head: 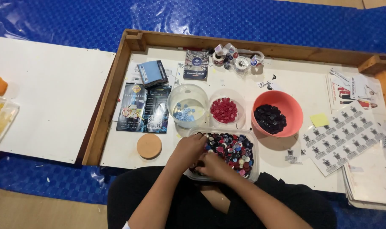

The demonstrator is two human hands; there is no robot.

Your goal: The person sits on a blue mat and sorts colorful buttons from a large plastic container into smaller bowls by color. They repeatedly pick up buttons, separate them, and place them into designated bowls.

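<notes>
A clear rectangular tub of mixed buttons (233, 150) sits at the near edge of a white, wood-framed tray (116, 85), just in front of the seated person, with both hands sunk into its left half. The work in hand looks like sorting by colour: behind the tub stand a clear bowl of pale blue buttons (187, 106), a clear bowl of red buttons (224, 110) and an orange bowl of dark buttons (277, 113). The left hand (188, 150) lies knuckles up, fingers curled down into the pile; the right hand (214, 165) is bunched beside it, fingertips buried, so whether either pinches a button cannot be told. The next move would call for isolating one button and lifting it clear. A round cork coaster (149, 146) lies to the left.
</notes>
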